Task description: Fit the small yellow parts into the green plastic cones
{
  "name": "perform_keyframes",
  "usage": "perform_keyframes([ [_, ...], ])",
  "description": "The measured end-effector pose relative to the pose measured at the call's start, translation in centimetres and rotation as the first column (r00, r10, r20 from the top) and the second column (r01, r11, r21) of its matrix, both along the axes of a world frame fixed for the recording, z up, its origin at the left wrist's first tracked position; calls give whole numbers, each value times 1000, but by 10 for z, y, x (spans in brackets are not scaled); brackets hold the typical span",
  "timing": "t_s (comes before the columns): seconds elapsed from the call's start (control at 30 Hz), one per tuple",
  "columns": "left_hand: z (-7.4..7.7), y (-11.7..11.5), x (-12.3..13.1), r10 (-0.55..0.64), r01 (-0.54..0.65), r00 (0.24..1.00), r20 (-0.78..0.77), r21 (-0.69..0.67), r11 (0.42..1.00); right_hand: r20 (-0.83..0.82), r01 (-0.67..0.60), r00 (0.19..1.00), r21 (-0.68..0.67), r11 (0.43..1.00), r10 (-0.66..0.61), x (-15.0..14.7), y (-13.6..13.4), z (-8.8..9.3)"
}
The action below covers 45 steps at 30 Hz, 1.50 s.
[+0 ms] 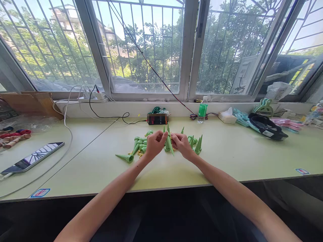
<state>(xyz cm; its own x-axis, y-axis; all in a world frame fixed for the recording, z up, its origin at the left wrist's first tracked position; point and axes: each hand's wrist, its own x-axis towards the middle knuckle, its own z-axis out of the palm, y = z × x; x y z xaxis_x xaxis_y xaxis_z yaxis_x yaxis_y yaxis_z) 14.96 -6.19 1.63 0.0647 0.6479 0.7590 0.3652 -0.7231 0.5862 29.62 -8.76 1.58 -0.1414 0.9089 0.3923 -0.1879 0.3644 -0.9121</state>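
My left hand (154, 144) and my right hand (181, 144) meet above the middle of the pale green table (227, 158). Both are closed in a pinch on one green cone-shaped spike (169, 143), which points down between them. Around my hands lies a pile of several more green spikes (138, 145); some lie flat at the left, like the one (124, 157) nearest me, and others stand upright at the right (198, 144). Small yellowish bits show among the pile, too small to name.
A phone (32, 157) on a white cable lies at the left. A power strip (94, 96) sits on the sill. Along the back stand a small dark box (157, 119), a green-labelled bottle (202, 110), a tissue pack (227, 116) and a black item (267, 126).
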Motion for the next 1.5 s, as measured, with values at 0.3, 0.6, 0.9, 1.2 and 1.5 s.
perform_keyframes([
  [0.3, 0, 1, 1, -18, 21, 999, 33, -80, 997, -10, -45, 999, 16, 999, 45, 0, -2, 1],
  [0.6, -4, -2, 1, -49, 56, 997, -59, 116, 992, -90, 17, 996, -41, 999, -21, -4, 0, 2],
  [0.9, -10, 3, -4, -133, 180, 970, -204, 231, 956, -237, -19, 971, -107, 994, -7, 1, 6, 3],
  [1.2, -9, 4, -2, -47, 72, 989, -140, 180, 981, -121, 24, 992, -90, 996, -35, 0, 8, -2],
  [1.5, -5, -1, 0, 8, 15, 988, -152, 150, 989, -78, 54, 995, -43, 998, -57, 0, 5, -2],
])
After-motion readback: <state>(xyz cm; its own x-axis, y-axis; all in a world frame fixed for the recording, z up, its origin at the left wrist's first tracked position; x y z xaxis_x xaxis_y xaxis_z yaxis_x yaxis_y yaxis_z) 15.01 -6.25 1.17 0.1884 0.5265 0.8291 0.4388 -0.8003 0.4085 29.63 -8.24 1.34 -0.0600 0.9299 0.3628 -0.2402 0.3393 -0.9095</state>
